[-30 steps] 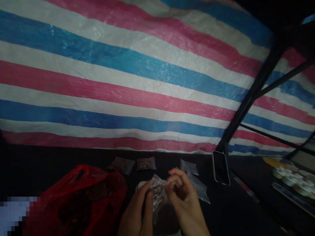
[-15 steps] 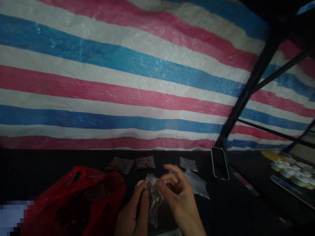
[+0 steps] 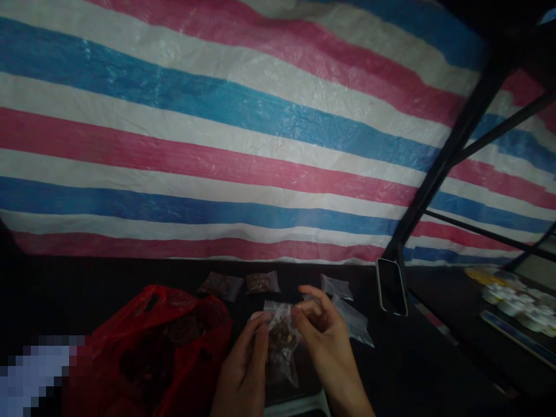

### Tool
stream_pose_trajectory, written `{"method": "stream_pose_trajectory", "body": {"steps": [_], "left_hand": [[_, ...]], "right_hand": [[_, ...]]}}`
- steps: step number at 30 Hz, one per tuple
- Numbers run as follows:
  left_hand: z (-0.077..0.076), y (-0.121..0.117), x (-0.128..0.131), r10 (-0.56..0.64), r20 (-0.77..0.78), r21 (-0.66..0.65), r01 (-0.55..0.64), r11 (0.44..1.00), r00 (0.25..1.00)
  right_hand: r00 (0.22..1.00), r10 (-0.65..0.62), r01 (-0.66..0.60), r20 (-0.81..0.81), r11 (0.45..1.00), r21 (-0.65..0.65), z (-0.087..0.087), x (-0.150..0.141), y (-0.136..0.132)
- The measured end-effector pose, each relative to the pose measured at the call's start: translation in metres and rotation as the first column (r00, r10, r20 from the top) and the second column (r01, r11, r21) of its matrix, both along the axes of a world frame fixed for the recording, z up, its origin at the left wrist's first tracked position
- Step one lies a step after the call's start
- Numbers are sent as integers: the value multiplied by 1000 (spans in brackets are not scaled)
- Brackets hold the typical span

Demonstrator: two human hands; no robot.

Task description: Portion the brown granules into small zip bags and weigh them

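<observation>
Between my hands is a small clear zip bag point(image 3: 283, 339) with brownish dried pieces inside. My left hand point(image 3: 245, 362) pinches its left edge between thumb and fingers. At the bag's upper right, my right hand point(image 3: 328, 341) grips the edge with thumb and forefinger, its other fingers loosely curled and raised. Below the bag, partly covered, lies a flat device with a pale rim point(image 3: 299, 405), perhaps a scale. A red plastic bag point(image 3: 208, 341) stands open left of my left hand, with dark contents and a round cup-like container point(image 3: 185, 329) in it.
Two filled zip bags, one point(image 3: 220, 286) beside another point(image 3: 263, 282), lie at the back of the black table. Flat clear bags point(image 3: 354, 321) lie right of my hand. A phone point(image 3: 391, 286) leans on a black metal post point(image 3: 428, 191). Striped sheeting point(image 3: 217, 156) hangs behind; white tubs point(image 3: 519, 307) sit far right.
The view has shifted slightly, so most things appear a little further right. The small bag is spread wider and its contents show more clearly. Both hands keep hold of it.
</observation>
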State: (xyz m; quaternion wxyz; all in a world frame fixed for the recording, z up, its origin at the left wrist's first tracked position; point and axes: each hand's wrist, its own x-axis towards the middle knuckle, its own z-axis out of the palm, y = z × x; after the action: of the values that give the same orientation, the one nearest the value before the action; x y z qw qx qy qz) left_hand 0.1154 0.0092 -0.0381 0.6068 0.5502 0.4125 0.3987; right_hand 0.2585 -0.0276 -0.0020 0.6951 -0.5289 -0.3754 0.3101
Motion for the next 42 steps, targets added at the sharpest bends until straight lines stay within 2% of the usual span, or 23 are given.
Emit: {"method": "stream_pose_trajectory", "body": {"steps": [5, 8, 14, 18, 23, 28, 31, 38, 42], "left_hand": [[9, -2, -2, 40, -24, 72, -38, 997, 999], [13, 0, -3, 70, -3, 106, -69, 992, 998], [14, 1, -2, 60, 42, 79, -63, 995, 997], [15, 2, -2, 37, 30, 75, -40, 996, 999], [17, 5, -2, 105, 41, 88, -108, 990, 994], [11, 7, -3, 27, 33, 82, -29, 996, 999], [10, 7, -4, 28, 33, 79, -30, 996, 999], [25, 3, -1, 62, 38, 54, -64, 996, 997], [26, 0, -2, 60, 40, 97, -63, 993, 997]], "right_hand": [[993, 79, -81, 91, 996, 21, 3, -6, -3], [989, 77, -80, 125, 997, 22, 3, -11, -3], [986, 63, -68, 152, 997, 33, 3, -15, -1], [981, 125, -124, 148, 992, -15, 2, -17, -4], [978, 127, -124, 168, 992, -25, 0, -21, -3], [979, 122, -118, 166, 992, -34, -3, -22, -1], [977, 149, -143, 154, 988, -50, -4, -21, -2], [976, 143, -138, 167, 990, -38, 0, -21, -3], [973, 137, -138, 188, 990, -10, 6, -22, -5]]}}
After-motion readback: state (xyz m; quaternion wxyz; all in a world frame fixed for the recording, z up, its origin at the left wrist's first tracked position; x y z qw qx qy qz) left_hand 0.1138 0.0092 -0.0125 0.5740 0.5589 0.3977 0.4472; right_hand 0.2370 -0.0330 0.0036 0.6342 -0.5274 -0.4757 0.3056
